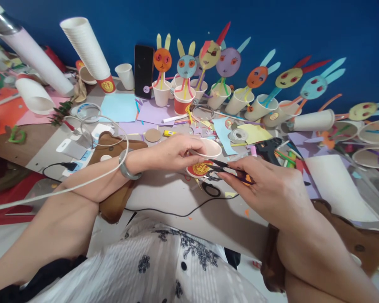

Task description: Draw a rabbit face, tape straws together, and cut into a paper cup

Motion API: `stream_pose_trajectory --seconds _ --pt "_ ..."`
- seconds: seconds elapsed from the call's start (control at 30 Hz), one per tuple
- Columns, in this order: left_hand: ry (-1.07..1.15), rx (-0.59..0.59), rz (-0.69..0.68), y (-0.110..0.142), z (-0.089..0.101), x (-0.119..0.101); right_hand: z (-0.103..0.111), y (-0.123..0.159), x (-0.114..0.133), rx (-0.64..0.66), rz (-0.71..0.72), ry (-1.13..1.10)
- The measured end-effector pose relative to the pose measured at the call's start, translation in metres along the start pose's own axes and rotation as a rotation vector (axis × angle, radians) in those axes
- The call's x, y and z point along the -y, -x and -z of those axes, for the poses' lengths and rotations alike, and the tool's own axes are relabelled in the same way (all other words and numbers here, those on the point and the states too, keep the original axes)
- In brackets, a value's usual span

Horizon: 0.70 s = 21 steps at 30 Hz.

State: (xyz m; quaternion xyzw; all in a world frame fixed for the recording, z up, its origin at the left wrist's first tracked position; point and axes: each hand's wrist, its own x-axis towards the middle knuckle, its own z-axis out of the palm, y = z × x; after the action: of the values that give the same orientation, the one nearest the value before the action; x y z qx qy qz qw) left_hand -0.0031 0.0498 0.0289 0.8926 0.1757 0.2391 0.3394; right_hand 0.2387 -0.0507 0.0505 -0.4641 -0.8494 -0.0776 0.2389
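My left hand [180, 151] is closed on the rim of a white paper cup [211, 148] with a red and gold print on its lower side. Dark-bladed scissors [227, 167] are in the closed fingers of my right hand [265, 181]. Their blades point left and reach the near side of the cup; whether they touch it I cannot tell. Beneath, black-handled scissors [211, 189] lie on the table [177, 200]. My left fingers hide part of the cup.
Several paper cups with rabbit-faced stick figures [228, 62] line the blue wall. A tall cup stack [86, 50], a phone [143, 71], a tape roll [238, 135] and a black glue gun [267, 149] stand or lie about. A white cable [91, 185] crosses over my left forearm.
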Motion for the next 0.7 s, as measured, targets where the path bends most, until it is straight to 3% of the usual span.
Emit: stream_pose_trajectory --seconds 0.3,0.7 --pt "-0.208 0.098 -0.047 0.002 -0.004 -0.002 -0.002 0.005 0.012 0.065 0.063 0.216" --pt "-0.157 0.104 -0.064 0.003 -0.007 -0.003 -0.002 0.008 0.005 0.101 0.049 0.09"
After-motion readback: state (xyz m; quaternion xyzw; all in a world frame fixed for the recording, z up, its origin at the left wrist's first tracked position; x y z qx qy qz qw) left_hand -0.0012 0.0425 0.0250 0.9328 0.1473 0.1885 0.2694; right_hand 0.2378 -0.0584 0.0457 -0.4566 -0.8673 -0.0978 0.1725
